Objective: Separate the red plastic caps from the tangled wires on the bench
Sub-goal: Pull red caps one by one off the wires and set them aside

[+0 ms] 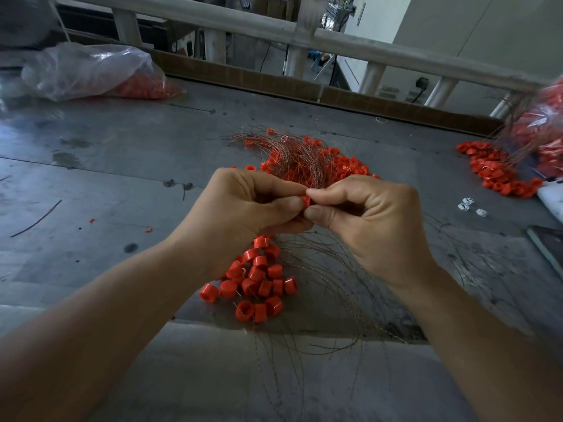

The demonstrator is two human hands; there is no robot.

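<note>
My left hand [249, 205] and my right hand [368, 214] meet above the middle of the bench, fingertips together, both pinching one red plastic cap [305, 201]. Thin wires [292, 156] rise in a tangle behind my fingers, and more wires [329, 300] trail down toward me. A cluster of red caps [259, 278] hangs or lies just below my left hand. Behind the hands sits a pile of red caps tangled with wire [344, 166].
A clear plastic bag of red caps [91, 71] lies at the far left, another bag [545, 129] at the far right with spilled caps [493, 172] beside it. Small white pieces [469, 205] lie right. A wooden rail [304, 38] borders the grey bench [122, 166].
</note>
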